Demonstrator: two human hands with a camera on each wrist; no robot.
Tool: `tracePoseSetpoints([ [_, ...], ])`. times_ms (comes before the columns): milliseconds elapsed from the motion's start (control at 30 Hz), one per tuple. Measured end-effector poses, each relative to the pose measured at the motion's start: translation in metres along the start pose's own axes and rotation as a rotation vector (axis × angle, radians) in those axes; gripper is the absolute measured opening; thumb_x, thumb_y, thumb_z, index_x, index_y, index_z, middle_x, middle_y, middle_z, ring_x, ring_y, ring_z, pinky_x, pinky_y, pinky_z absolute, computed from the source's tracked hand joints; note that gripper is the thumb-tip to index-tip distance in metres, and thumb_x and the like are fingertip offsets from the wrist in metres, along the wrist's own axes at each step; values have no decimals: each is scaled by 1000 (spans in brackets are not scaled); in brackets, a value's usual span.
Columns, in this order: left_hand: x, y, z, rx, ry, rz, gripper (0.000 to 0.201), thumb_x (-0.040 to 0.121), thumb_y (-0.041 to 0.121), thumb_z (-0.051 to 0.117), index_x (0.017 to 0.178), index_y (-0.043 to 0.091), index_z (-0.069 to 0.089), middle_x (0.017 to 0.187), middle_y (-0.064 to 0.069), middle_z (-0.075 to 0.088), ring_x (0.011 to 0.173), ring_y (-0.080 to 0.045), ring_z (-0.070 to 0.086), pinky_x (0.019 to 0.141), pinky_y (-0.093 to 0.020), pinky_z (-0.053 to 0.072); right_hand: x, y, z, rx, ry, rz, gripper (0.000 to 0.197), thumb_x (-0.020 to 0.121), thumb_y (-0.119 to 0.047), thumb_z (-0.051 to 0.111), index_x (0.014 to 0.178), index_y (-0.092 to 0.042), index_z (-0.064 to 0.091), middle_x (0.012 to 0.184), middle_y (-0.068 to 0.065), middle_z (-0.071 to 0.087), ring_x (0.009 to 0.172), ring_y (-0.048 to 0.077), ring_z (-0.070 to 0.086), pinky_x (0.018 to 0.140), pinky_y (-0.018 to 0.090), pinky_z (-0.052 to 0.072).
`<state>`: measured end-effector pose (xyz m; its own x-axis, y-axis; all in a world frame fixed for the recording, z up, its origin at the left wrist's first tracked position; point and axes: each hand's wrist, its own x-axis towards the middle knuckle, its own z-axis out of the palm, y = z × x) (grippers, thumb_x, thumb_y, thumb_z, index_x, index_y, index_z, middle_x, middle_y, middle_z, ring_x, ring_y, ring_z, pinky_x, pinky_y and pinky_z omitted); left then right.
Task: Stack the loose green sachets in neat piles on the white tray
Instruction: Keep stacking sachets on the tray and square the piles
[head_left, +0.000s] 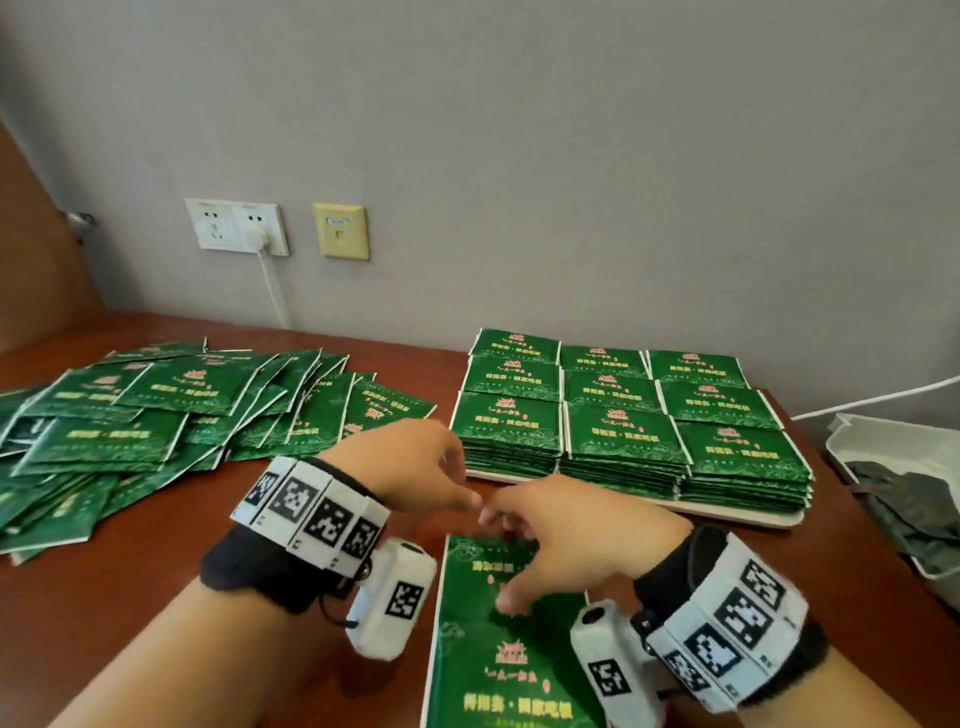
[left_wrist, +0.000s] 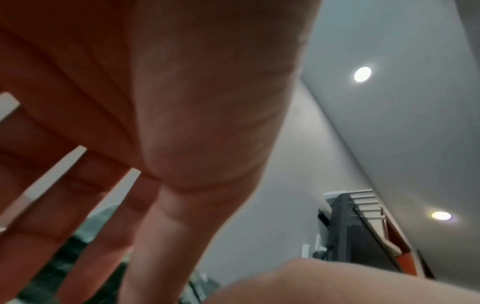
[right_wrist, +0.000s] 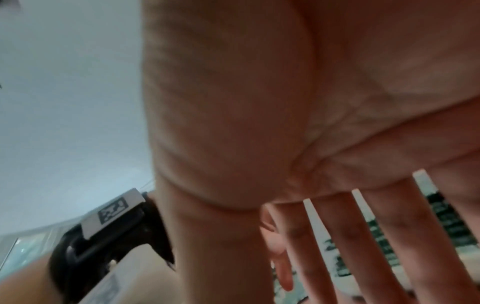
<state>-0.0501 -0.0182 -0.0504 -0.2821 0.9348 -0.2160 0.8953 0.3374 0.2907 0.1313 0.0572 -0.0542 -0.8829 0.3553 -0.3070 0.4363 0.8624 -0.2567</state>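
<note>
Nearest the head camera, a small stack of green sachets lies on the brown wooden table, right under both hands. Largest of all is that table, running back to a grey wall. On its left side spreads a loose heap of green sachets, overlapping at many angles. On the right sits the white tray, carrying neat piles of green sachets in a three-by-three grid, the piles touching one another. Further right, at the table's edge, stands a white bin with dark contents that are too unclear to name; a white cable runs behind it. On the wall are a double socket with a plug in it and a yellowish wall plate.

The right hand rests over the near stack, its thumb touching the top sachet and its fingers extended and slightly spread, as the right wrist view confirms. The left hand hangs just above the far end of the stack, fingertips close to those of the right hand; the left wrist view shows its fingers straight and fanned apart, gripping nothing. Both wrists wear black bands with white marker blocks.
</note>
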Motion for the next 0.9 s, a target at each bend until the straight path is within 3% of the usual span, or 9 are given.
tracePoseSetpoints([
  [100,-13,-23,15,-35,-2,-20,24,80,54,73,89,33,65,95,14,67,92,-9,64,88,-34,55,8,-1,7,-49,-15,19,81,71,-45,87,139,-31,45,130,-9,52,110,16,55,94,36,49],
  [167,-23,-33,19,-71,26,-21,21,82,49,74,90,31,67,93,14,66,91,-9,64,88,-32,54,15,0,10,6,-26,49,78,69,-45,89,132,-32,46,120,-11,53,101,14,56,89,36,51],
  [300,-37,-55,14,-121,96,-40,17,84,41,74,90,26,69,90,11,68,85,-7,64,81,-29,55,32,-7,19,168,-6,97,57,70,-46,88,111,-28,53,93,-12,58,75,6,59,61,23,43],
  [400,-44,-79,5,-100,183,-70,19,83,39,74,95,24,69,95,10,67,89,-10,64,79,-26,53,46,-24,24,251,28,102,53,71,-46,88,106,-24,54,81,-8,62,62,3,57,53,20,39],
  [567,-49,-129,-16,-7,298,-183,33,83,38,73,113,25,67,123,1,62,114,-18,57,100,-36,49,77,-70,34,147,135,82,58,74,-64,78,107,-24,52,92,-8,57,84,14,57,71,32,46],
  [633,-51,-151,-23,51,300,-261,41,82,40,72,120,28,63,127,-2,57,121,-23,51,103,-41,47,90,-90,36,80,146,77,64,77,-67,73,116,-21,53,101,-5,57,93,18,57,76,35,49],
  [700,-51,-172,-29,101,288,-346,51,80,44,71,127,31,57,132,-4,52,126,-27,45,103,-44,46,105,-104,36,61,157,79,75,77,-68,71,130,-19,49,120,0,54,107,20,55,90,38,51],
  [800,-50,-202,-39,138,279,-428,66,78,54,70,137,36,47,146,-1,42,136,-27,37,108,-47,42,127,-116,29,145,278,91,87,78,-65,71,145,-20,38,144,5,39,134,26,40,110,43,42],
  [900,-46,-228,-47,118,259,-415,78,78,60,69,146,36,39,156,0,34,142,-28,32,114,-49,36,150,-120,14,268,368,205,86,81,-61,71,147,-18,35,150,10,34,140,32,32,114,45,37],
])
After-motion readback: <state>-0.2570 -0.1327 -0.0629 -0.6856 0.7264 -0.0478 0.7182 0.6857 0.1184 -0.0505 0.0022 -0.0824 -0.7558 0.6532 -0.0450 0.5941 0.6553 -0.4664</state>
